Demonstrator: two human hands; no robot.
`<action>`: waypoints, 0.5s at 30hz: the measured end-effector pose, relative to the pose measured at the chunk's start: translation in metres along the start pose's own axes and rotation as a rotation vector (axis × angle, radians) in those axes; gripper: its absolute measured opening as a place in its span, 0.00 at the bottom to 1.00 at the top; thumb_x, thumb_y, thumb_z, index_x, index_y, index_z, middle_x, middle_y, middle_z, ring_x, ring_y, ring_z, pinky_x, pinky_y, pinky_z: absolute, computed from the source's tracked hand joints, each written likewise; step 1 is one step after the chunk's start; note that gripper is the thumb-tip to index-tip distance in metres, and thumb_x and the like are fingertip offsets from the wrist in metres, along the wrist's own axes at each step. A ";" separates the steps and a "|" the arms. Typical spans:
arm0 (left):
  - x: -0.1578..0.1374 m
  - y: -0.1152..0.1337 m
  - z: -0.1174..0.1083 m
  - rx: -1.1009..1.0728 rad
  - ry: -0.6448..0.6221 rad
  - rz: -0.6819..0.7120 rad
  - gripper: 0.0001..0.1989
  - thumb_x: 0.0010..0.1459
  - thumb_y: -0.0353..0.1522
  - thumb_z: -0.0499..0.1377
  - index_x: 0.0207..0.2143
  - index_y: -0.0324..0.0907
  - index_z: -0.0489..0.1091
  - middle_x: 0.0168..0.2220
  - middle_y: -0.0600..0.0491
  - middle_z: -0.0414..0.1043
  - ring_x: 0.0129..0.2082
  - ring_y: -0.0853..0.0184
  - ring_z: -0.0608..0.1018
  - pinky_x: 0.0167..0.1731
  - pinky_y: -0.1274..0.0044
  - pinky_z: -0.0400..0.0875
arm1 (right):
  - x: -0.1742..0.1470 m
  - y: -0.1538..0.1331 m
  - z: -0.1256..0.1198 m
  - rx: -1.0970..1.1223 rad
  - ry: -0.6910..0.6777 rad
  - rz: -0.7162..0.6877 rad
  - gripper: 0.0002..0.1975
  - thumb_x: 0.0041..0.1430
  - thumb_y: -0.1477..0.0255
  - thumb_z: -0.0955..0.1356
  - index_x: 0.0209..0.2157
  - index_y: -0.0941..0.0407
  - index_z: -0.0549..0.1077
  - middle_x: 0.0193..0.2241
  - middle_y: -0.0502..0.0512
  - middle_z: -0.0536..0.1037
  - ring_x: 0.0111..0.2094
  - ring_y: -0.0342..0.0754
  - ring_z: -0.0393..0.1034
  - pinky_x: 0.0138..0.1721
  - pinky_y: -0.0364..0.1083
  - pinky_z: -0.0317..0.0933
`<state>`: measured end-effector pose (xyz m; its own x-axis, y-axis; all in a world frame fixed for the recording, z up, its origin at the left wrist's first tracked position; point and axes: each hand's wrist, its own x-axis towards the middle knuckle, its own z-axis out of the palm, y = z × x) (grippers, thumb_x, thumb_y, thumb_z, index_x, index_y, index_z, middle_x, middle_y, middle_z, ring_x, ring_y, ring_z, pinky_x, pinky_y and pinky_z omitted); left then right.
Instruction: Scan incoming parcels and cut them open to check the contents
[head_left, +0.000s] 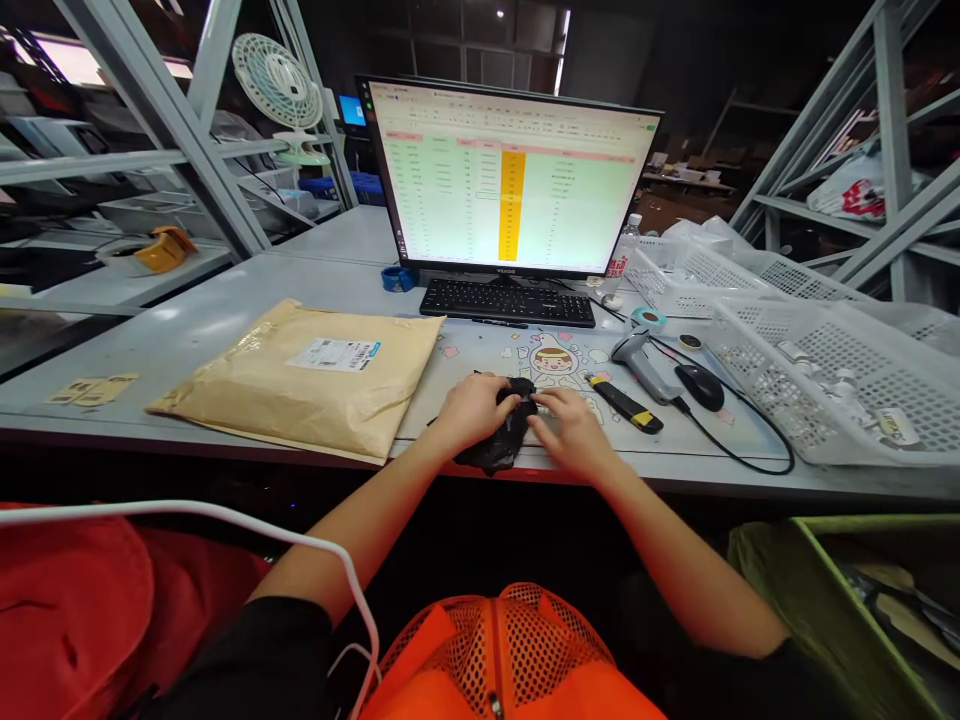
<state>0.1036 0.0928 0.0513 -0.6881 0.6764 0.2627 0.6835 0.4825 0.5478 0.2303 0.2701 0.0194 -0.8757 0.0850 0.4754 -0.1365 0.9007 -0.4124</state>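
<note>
A crumpled black plastic bag (496, 447) lies at the front edge of the desk mat, between my hands. My left hand (477, 408) is closed over its upper left side, thumb pressed against the fingers. From the right, my right hand (568, 425) pinches the bag's top right part with its fingertips. What the bag contains, if anything, is hidden. Just right of my right hand lies a black and yellow utility knife (626, 405). A large tan padded mailer (300, 375) with a white label rests on the desk to the left.
A monitor (450, 185) and black keyboard (508, 302) stand behind my hands. To the right are a barcode scanner (646, 366) with a looping cable, a mouse (700, 386) and white plastic baskets (840, 345) holding small bottles. A green bin (810, 590) sits below right.
</note>
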 end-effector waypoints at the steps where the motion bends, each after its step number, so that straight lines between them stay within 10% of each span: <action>1: 0.001 0.001 0.004 -0.031 0.009 0.011 0.09 0.65 0.37 0.61 0.38 0.44 0.79 0.40 0.46 0.83 0.41 0.54 0.82 0.42 0.70 0.72 | 0.003 -0.010 0.014 0.042 -0.004 -0.017 0.15 0.68 0.66 0.68 0.53 0.55 0.78 0.51 0.64 0.79 0.54 0.60 0.71 0.59 0.59 0.66; 7: 0.001 -0.005 0.017 -0.090 0.238 -0.069 0.15 0.73 0.35 0.47 0.47 0.41 0.73 0.40 0.48 0.81 0.40 0.61 0.80 0.42 0.73 0.73 | 0.004 -0.050 0.062 0.130 0.146 -0.058 0.04 0.66 0.70 0.69 0.36 0.53 0.74 0.40 0.60 0.76 0.44 0.57 0.68 0.48 0.57 0.68; 15: 0.037 -0.061 -0.012 0.106 0.317 -0.198 0.13 0.72 0.33 0.50 0.46 0.43 0.74 0.47 0.41 0.79 0.50 0.51 0.79 0.50 0.66 0.69 | -0.025 -0.039 0.038 0.111 0.037 -0.247 0.08 0.69 0.73 0.68 0.33 0.52 0.74 0.51 0.60 0.79 0.58 0.57 0.70 0.59 0.59 0.65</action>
<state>0.0338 0.0819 0.0373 -0.8390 0.3667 0.4020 0.5399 0.6524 0.5319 0.2403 0.2170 -0.0059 -0.7926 -0.1139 0.5990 -0.3950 0.8443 -0.3621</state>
